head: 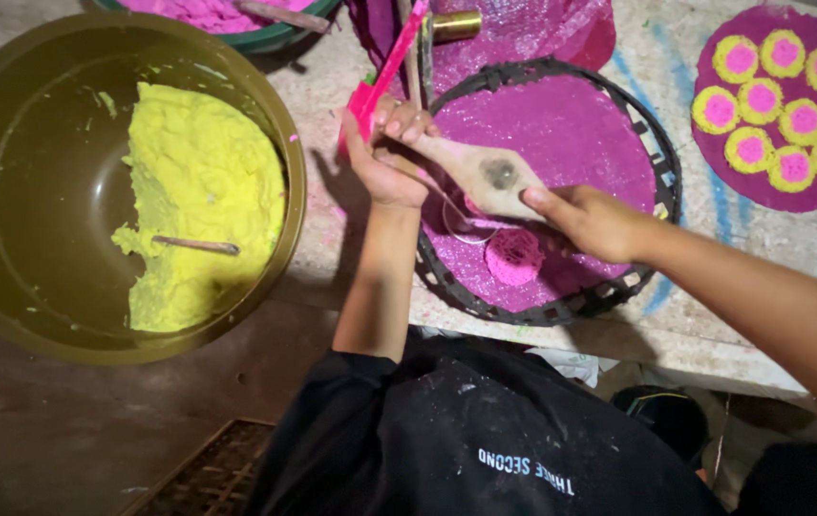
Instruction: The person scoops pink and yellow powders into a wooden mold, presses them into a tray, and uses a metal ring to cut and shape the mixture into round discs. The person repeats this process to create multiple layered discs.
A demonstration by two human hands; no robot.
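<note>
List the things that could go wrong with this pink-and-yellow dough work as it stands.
1. The pink dough disc lies near the front edge of the black woven tray, right under the wooden paddle that the left hand and right hand hold; a slip might squash it.
2. The tray sits close to the table edge and could get nudged off.
3. Pink residue could stain the yellow dough in the bowl.

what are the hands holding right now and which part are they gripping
Both grip a flat, diamond-shaped wooden paddle: left hand at its narrow handle end, right hand at the opposite tip.
</note>
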